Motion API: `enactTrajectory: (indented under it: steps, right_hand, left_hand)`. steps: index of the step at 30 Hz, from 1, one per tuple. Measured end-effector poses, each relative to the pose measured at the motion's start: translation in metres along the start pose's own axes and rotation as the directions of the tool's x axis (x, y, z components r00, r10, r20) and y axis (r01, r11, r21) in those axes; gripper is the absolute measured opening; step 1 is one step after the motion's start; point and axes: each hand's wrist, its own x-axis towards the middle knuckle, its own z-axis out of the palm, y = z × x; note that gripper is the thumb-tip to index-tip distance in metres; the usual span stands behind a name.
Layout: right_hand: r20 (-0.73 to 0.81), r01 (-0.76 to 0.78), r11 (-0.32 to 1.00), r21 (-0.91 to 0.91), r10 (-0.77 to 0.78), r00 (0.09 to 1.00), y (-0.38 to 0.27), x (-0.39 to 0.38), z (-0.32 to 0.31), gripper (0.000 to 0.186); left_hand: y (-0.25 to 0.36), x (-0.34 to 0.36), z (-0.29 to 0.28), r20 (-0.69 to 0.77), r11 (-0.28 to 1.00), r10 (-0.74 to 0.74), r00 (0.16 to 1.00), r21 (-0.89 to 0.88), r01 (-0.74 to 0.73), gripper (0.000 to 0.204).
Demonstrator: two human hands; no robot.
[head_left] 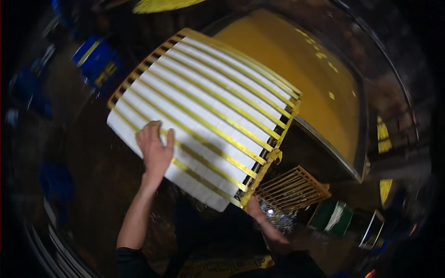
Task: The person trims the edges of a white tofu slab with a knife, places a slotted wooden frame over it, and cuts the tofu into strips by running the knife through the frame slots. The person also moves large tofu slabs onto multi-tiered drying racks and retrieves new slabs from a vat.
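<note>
A large slatted frame with yellow bars fills the middle, tilted in front of me. Between and under its bars lies a flat white layer marked with faint lines; I cannot tell its material. My left hand rests on the white layer near its lower left edge, fingers stretched and thumb apart. At the frame's lower right corner, my right hand grips the frame from below, its fingertips hidden. Yellow, ragged residue clings along the right rail.
Beyond the frame stands a wide tank of yellow-brown liquid, with yellow flakes on it. A smaller slatted rack is at lower right, near a green crate and a white-rimmed box. A blue container stands at upper left.
</note>
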Motion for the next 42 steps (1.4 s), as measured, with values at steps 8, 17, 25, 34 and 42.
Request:
enactTrajectory:
  steps: [8,17,25,34,42]
  right_hand:
    - [-0.068,0.029,0.077,0.997,0.583,0.809,-0.153,0.035,-0.093,0.048]
    - [-0.402,0.066,0.481,0.874,0.64,0.655,-0.143,-0.045,-0.069,0.043]
    - [-0.505,-0.54,0.787,0.297,0.61,0.611,-0.058,-0.162,-0.021,0.062]
    - [-0.207,-0.066,0.547,0.835,0.423,0.882,-0.112,-0.096,-0.05,0.068]
    - [-0.585,-0.393,0.722,0.569,0.691,0.424,0.118,-0.061,0.116,0.053]
  left_hand:
    - [-0.215,0.181,0.023,0.099,0.973,-0.171,0.98,0.173,0.153,0.069]
    - [-0.145,0.209,-0.136,0.741,0.792,-0.034,0.671,-0.389,0.469,0.05]
    - [0.116,-0.002,-0.223,0.87,0.645,0.254,0.423,-0.478,0.596,0.039]
    - [0.137,-0.276,-0.015,0.675,0.846,0.463,0.575,-0.53,-0.059,0.035]
    - [0.024,-0.371,0.094,0.848,0.839,0.484,0.216,-0.52,0.16,0.092]
